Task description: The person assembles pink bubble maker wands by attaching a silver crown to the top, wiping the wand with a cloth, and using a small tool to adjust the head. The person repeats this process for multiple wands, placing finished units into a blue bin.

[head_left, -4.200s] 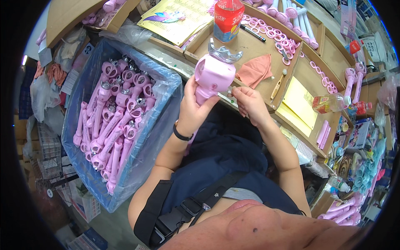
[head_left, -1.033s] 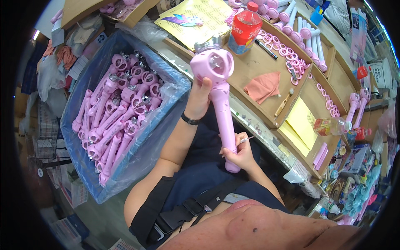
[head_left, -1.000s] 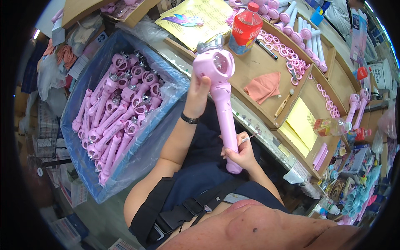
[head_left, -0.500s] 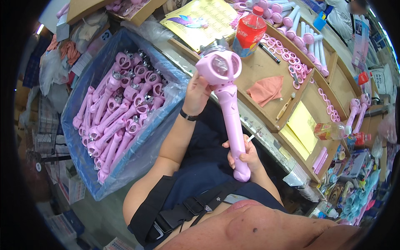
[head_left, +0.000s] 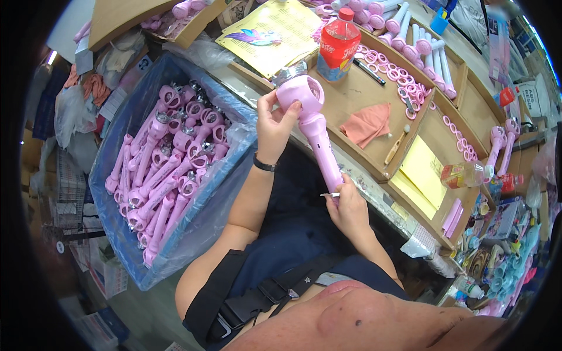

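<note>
In my head view, the person's left hand [head_left: 275,131] grips the round, crowned head of a pink toy wand [head_left: 319,143]. The right hand [head_left: 351,209] is closed around its lower handle, also pinching a thin white stick [head_left: 331,194]. The wand slants above the lap, between a blue-lined bin [head_left: 213,205] of similar wands and a cardboard tray [head_left: 345,96] holding a red-labelled bottle [head_left: 339,50].

Head-worn fisheye looks down — close over left hand [head_left: 274,133] and right hand [head_left: 351,212].
</note>
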Motion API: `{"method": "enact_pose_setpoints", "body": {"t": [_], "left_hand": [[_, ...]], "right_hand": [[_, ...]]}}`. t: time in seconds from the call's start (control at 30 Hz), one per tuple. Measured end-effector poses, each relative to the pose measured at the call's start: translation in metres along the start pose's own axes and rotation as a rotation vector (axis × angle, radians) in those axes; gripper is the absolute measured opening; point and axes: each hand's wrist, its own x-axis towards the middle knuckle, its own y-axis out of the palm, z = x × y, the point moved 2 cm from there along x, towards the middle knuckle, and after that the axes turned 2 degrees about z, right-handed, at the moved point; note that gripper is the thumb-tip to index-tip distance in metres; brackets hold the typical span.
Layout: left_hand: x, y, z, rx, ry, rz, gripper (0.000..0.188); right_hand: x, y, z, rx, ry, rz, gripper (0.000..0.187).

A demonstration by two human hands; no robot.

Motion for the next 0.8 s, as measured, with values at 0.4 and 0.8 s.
{"method": "enact_pose_setpoints", "body": {"t": [0.4, 0.8], "left_hand": [[-0.024, 0.012, 0.02, -0.234, 0.045, 0.063, 0.07], [-0.046, 0.001, 0.024, -0.659, -0.395, 0.213, 0.089]], "right_hand": [[-0.012, 0.004, -0.005, 0.345, 0.045, 0.02, 0.039], [-0.015, -0.135, -0.124, -0.444, 0.454, -0.222, 0.02]]}}
